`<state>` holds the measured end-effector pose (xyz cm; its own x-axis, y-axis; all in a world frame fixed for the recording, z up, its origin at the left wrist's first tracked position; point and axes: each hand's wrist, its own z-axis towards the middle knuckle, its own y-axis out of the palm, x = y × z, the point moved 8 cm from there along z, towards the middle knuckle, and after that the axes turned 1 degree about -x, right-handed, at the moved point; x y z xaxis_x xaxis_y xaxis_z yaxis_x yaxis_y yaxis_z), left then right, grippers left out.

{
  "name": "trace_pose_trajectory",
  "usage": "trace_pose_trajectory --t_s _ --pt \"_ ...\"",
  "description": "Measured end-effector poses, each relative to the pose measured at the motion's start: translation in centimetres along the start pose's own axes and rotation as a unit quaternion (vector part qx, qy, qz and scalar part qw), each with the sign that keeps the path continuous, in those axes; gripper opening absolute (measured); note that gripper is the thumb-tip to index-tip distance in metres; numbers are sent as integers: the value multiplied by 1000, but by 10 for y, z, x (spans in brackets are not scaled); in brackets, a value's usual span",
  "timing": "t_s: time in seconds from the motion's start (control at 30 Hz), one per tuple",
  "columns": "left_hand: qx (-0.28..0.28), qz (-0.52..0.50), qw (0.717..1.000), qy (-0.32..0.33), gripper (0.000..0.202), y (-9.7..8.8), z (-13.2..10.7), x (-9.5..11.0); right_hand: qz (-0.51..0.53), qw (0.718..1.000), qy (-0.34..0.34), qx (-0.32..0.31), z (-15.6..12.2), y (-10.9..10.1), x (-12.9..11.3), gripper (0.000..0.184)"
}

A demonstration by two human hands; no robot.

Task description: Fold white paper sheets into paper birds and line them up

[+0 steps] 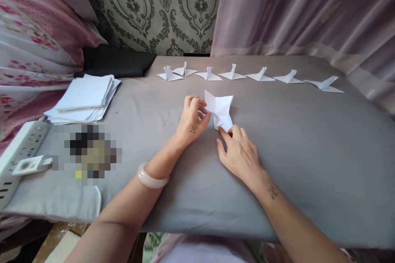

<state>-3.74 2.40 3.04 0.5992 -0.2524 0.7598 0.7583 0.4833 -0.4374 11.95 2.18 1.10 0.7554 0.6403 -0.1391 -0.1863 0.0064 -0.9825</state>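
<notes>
A white paper sheet, creased into angular flaps, lies near the middle of the tabletop, which has a smooth grey cloth covering. Left hand: grip pinches the left flap. Right hand: fingers touch the near flap; whether the grip pinches cannot be determined. Seven sharp-creased paper figures line the far edge; flat paper stack, left edge.

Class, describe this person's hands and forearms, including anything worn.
The left hand and right hand are ungloved, the forearms sleeveless. A thick, pale bangle circles the left forearm. Small dark markings dot the back of each hand; another is near the right wrist.
</notes>
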Motion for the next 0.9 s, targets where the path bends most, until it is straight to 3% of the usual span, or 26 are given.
trace_pose_trajectory --t_s 0.07,0.17,0.27,0.37,0.57,0.77,0.9 --pt "-12 46 998 -28 14 3 -1 -4 -4 1000 -1 -3 0 0 0 43" --pt "-127 80 987 -64 1 19 -5 -8 -10 1000 -2 -9 0 -1 -2 42" --pt "-205 86 972 -77 15 28 -9 -9 -15 1000 1 -10 0 -2 -4 41" --pt "-220 88 969 -71 24 30 -9 -8 -19 1000 -2 -8 0 -2 -7 41" --pt "-247 56 967 20 23 41 -12 0 -15 1000 -6 -5 -1 -1 -7 41" --pt "-252 104 958 86 22 46 -16 6 12 1000 -1 -11 -2 -1 1 37" --pt "-287 188 930 128 25 51 -22 15 31 999 5 -9 -4 -2 7 32"
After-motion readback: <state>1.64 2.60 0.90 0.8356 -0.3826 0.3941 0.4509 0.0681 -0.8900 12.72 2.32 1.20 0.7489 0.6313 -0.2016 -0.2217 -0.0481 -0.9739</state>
